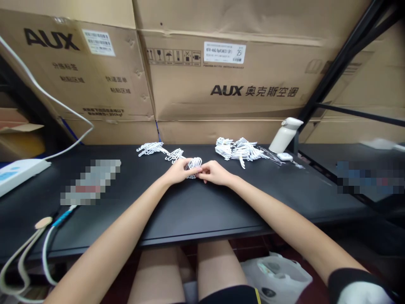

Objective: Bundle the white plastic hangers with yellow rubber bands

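Note:
A bundle of white hooks (195, 162), curved at the top and lined up close together, is gripped by my left hand (179, 171) just above the black table. My right hand (215, 173) is closed in a pinch at the bundle's right side, its fingertips meeting my left thumb; what lies between them is too small to make out. Just behind my left hand are a small group of similar hooks (175, 155) and, farther left, another group (151, 147). A larger pile of white hooks (242, 150) lies beyond my right hand.
Cardboard boxes (253, 101) stand along the table's back edge. A white bottle (284, 135) and small white case (284, 156) are at the back right. To the left lie a blurred phone-like object (91, 181), cable (61, 218) and power strip (23, 173). A plastic bag (278, 278) sits below.

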The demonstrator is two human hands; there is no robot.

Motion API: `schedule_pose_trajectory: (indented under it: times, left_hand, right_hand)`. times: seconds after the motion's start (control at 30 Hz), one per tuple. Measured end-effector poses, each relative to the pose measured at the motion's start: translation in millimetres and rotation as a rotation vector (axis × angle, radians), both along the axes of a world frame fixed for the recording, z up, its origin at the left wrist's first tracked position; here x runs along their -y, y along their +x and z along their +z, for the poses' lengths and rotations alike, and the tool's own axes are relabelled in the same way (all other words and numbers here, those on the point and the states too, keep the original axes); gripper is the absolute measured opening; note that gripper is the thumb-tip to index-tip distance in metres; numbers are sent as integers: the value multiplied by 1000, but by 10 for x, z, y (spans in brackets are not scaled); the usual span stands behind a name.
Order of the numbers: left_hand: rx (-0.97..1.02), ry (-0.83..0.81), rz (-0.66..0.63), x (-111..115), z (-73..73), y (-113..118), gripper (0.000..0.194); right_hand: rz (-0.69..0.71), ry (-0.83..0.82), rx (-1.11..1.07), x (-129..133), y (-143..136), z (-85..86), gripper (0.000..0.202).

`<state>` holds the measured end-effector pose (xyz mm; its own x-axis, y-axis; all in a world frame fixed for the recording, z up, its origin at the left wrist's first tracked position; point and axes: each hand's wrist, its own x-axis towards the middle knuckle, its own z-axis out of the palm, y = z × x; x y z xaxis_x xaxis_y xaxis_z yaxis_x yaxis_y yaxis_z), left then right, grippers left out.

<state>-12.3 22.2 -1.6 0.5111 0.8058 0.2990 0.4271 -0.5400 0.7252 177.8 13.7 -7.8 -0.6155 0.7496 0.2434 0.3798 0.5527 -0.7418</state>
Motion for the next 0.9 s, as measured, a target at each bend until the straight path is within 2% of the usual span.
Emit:
schedule_pose_trajectory:
  times: [0.1, 0.3, 0.47, 0.57, 0.63, 0.73, 0.83, 0.9]
  left_hand:
    - [-37, 55, 52, 13, -15, 18, 37]
    - [-72, 105, 76, 2, -31, 33, 29]
    - [-55, 50, 16, -21, -7, 25, 26]
    - [-18, -44, 1, -15, 40, -4, 27]
    - [96, -175, 20, -22, 87, -60, 29]
    - [436, -370, 138, -76, 167, -208, 35]
    - [768, -355, 301, -170, 217, -377, 25]
    - [871, -358, 414, -232, 218, -459, 19]
  right_hand:
    - [-6, 15, -9, 4, -12, -27, 13]
    - [-27, 35, -1, -4, -30, -52, 11]
    - [7, 30, 10, 3, -23, -20, 10]
    - [16, -22, -3, 11, -14, 1, 20]
    - [-2, -80, -22, 10, -7, 10, 28]
    - [-49, -148, -68, -6, 1, 11, 36]
    - [-76, -177, -93, -27, -1, -1, 37]
    - [-74, -188, -94, -34, -7, -8, 37]
